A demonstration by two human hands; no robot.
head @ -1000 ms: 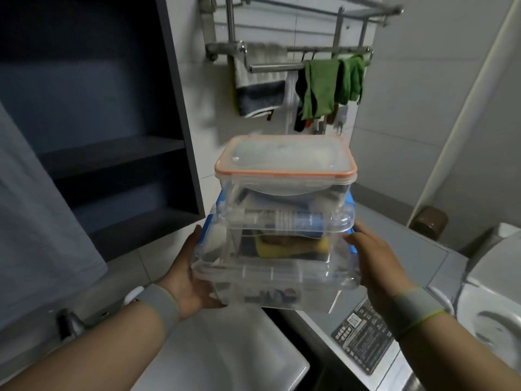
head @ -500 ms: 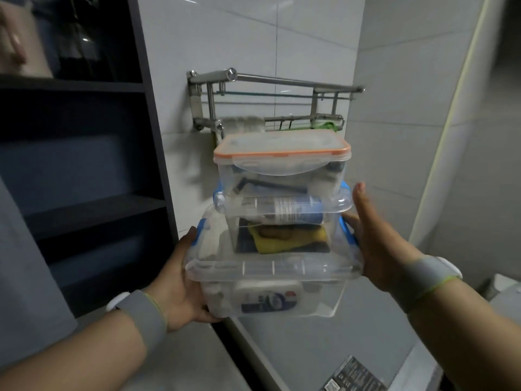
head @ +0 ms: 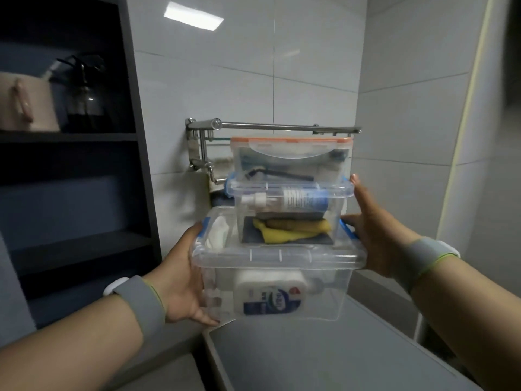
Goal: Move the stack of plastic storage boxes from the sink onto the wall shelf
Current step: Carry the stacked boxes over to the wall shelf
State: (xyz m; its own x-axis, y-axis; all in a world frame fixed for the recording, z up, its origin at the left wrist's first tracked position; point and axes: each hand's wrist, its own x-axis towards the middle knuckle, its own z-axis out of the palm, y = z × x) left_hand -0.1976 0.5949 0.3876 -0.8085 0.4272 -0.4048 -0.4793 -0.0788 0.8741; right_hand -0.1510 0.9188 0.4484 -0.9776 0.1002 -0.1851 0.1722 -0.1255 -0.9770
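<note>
two hands, left hand (head: 183, 280) and right hand (head: 375, 232), clasp stack of boxes (head: 279, 235) below wall shelf (head: 270, 127).

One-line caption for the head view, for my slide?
Both hands, left hand and right hand, carry three stacked boxes toward the wall shelf.

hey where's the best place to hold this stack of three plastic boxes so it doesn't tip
Probably the bottom box, from both short ends under its lid rim: it is the widest and bears the other two. The left hand already cups its left end; the right hand rests higher, at the blue latch.
</note>
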